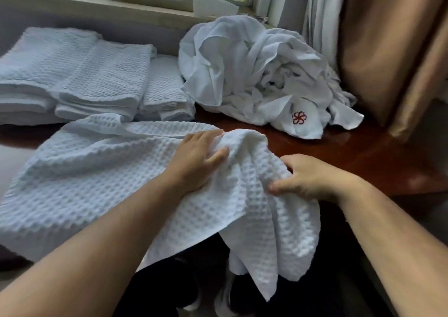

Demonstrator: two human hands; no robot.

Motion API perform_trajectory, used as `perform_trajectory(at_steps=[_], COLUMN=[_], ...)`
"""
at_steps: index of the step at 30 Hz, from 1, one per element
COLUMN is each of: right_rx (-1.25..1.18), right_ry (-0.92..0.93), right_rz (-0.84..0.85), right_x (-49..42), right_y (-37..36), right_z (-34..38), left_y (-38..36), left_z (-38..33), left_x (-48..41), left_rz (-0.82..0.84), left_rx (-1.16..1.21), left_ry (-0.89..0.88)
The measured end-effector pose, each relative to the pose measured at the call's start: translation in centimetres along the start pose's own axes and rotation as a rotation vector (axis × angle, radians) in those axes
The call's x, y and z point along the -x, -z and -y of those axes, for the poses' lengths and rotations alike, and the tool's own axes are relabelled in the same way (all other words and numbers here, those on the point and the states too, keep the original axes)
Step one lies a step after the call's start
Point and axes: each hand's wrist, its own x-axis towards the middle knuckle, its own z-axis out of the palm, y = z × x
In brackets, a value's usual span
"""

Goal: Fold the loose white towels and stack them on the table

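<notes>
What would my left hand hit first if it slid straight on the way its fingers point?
The left hand points up-right: first the bunched fold of the waffle towel at its fingertips, then, past bare table, probably the crumpled pile.

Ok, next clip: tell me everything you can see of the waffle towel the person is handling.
The waffle towel is white, with a raised grid weave that looks like cotton. It lies unfolded and rumpled across the near part of the table, its right end bunched and hanging over the front edge. The left hand grips a fold at its far edge; the right hand grips the bunched end.
</notes>
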Motion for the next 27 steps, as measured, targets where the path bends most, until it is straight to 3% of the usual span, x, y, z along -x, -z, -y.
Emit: perform_trajectory(at_steps=[2,4,6,9,11,14,17,19,21,24,27], right_rx=[0.006,0.17,0.299,0.414,0.62,0.718,0.484,0.471,0.479,0.455,0.417], right_ry=[0.008,-0.011,-0.036,-0.066,-0.19,-0.209,-0.103,-0.097,-0.095,-0.253,-0.224], right_rz=[-0.006,-0.065,-0.234,-0.595,-0.693,-0.676,-0.395,-0.258,-0.309,-0.501,-0.459], right_x=[-0.7,-1.5,-2.7,-5.1,-5.9,-6.3,-6.2,-5.8,-5.2,-4.1,-3.3], right_y=[1.4,3.7,5.8,7.0,6.2,3.2,0.5,-0.7,-2.0,-3.4,-4.0], right_z=[0.9,1.7,1.8,1.6,0.8,-0.9,-2.1,-2.8,-3.7,-4.9,-6.0], left_y=[0.6,1.4,1.7,1.5,1.5,1.8,1.6,1.5,1.0,-0.3,-0.7], left_z=[-0.2,-0.2,-0.1,0.3,0.6,1.5,2.1,1.7,0.9,0.0,0.3], left_x=[0.5,1.0,1.3,1.7,1.8,1.8,1.5,0.9,-0.1,-0.6,-0.7], left_rz=[-0.06,-0.082,-0.065,-0.089,-0.035,0.172,0.375,0.392,0.329,0.251,0.243], left_rx=[0.122,0.235,0.27,0.131,0.0,-0.167,-0.278,-0.206,-0.18,-0.275,-0.281], left_ry=[-0.014,-0.084,-0.136,-0.151,-0.148,-0.11,-0.018,0.074,0.137,0.151,0.145])
